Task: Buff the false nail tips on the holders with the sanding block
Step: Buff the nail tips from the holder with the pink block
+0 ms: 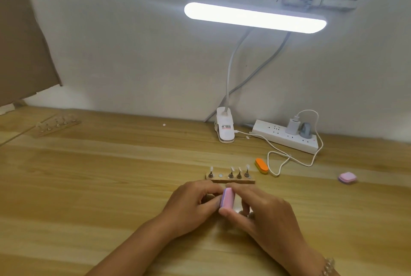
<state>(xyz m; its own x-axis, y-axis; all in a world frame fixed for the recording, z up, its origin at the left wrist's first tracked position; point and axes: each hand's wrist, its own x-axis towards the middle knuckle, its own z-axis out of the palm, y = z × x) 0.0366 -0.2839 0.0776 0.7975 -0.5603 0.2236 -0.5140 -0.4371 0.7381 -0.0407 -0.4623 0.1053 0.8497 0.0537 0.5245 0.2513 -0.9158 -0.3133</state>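
right hand (264, 215) grips one sanding block (228, 197); left hand (191, 204) unclear; four nail tips (232, 168) stand.

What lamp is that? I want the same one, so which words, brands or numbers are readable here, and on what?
Lamp clip: white label with red and dark print, too blurred to read.
Power strip: no readable text.
Pink sanding block, orange block, wooden holder base: no text visible.
Nothing here can be quoted.
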